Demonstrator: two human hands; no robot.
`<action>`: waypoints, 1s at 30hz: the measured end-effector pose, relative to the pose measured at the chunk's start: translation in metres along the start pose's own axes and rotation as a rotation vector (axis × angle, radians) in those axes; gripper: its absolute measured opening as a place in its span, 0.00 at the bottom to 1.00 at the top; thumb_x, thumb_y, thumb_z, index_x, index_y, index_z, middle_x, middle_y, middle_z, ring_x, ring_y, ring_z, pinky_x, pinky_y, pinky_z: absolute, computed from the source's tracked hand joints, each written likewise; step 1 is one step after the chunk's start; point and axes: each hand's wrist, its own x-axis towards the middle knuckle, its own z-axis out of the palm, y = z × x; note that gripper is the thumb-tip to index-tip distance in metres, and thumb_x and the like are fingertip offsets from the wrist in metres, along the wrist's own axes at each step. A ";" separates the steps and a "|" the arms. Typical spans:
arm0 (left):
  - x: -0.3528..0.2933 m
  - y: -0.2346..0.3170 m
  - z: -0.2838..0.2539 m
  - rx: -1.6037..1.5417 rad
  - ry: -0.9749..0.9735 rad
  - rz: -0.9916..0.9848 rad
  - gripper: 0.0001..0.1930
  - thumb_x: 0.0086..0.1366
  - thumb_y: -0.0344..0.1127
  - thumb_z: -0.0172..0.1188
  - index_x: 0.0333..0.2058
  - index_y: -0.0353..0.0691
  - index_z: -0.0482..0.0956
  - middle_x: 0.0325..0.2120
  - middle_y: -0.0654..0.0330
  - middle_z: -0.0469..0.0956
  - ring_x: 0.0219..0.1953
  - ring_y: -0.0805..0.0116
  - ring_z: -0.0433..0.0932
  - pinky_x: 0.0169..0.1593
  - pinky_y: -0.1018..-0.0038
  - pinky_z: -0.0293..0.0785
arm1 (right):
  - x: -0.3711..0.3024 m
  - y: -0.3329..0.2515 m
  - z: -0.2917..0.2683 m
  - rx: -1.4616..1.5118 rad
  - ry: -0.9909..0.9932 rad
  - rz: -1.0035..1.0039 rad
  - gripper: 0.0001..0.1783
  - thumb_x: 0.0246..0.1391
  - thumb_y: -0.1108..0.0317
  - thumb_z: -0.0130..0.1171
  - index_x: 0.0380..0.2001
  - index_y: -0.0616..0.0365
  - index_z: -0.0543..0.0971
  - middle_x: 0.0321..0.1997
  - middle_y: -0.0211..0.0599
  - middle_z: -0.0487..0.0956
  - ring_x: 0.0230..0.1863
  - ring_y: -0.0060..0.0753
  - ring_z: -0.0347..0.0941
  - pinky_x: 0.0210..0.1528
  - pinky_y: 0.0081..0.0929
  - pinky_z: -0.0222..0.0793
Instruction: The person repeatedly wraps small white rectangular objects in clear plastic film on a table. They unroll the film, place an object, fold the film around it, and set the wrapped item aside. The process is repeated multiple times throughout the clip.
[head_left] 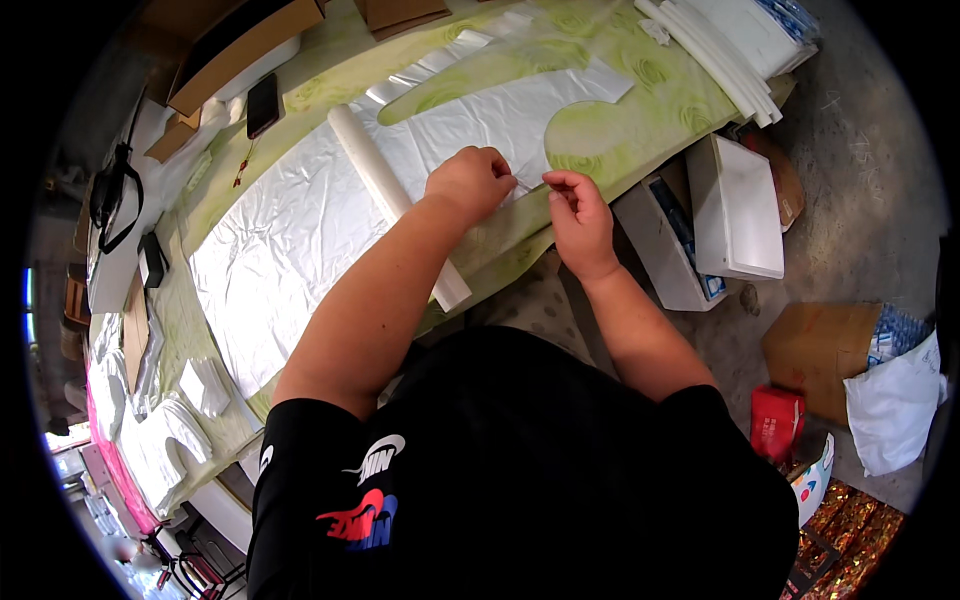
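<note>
A shiny, crinkled white sheet (285,235) with curved cut-outs lies spread over the green patterned tablecloth. My left hand (468,184) is closed over the sheet's near edge, its fingertips pinched; what they grip is too small to make out. Just to its right, my right hand (580,215) hovers by the table edge with thumb and forefinger curled together. Whether anything thin runs between the two hands cannot be told. Slanting across the sheet, a long white roll (370,165) passes beneath my left forearm, its near end jutting toward me.
A phone (262,105) lies beside an open cardboard box (240,55) at the far left. Long white rolls (715,60) rest at the far right corner. White boxes (738,205) stand below the table's right edge, with a brown carton (815,350) on the floor beyond.
</note>
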 end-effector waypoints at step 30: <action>0.012 -0.028 -0.002 -0.897 -0.021 -0.078 0.14 0.60 0.39 0.59 0.43 0.41 0.81 0.38 0.62 0.76 0.41 0.67 0.71 0.48 0.70 0.68 | 0.127 0.040 0.026 -0.940 -0.013 -0.384 0.31 0.48 0.67 0.64 0.60 0.50 0.78 0.45 0.40 0.83 0.53 0.49 0.74 0.61 0.42 0.67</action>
